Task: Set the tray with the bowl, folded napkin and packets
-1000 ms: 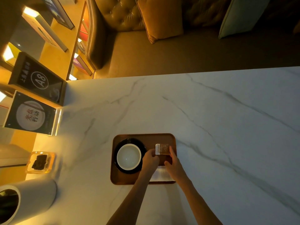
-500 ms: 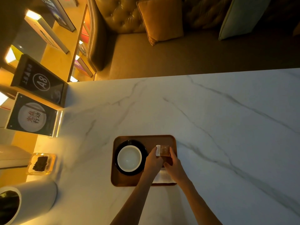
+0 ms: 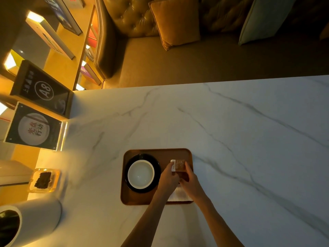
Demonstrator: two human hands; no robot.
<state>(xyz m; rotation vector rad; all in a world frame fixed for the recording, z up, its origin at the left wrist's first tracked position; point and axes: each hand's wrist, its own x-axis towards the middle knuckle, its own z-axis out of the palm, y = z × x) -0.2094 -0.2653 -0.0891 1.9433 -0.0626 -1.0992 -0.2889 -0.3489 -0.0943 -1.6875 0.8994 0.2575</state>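
Observation:
A brown wooden tray (image 3: 156, 152) lies on the white marble table. On its left half a white bowl (image 3: 141, 174) sits on a black saucer (image 3: 154, 161). A folded white napkin (image 3: 179, 195) lies at the tray's near right, mostly under my hands. My left hand (image 3: 169, 179) and my right hand (image 3: 191, 182) both pinch a small brown and white packet (image 3: 178, 165) over the tray's right half. Whether a second packet lies beneath it is hidden.
Two dark sign stands (image 3: 35, 127) rise at the table's left edge. A glass dish with dark contents (image 3: 43, 180) and a white cylinder (image 3: 30, 223) sit at the near left. A leather sofa with cushions (image 3: 176, 22) lies beyond the table's far edge.
Both hands stay on the packet and nudge it slightly; the tray, bowl and napkin keep their places.

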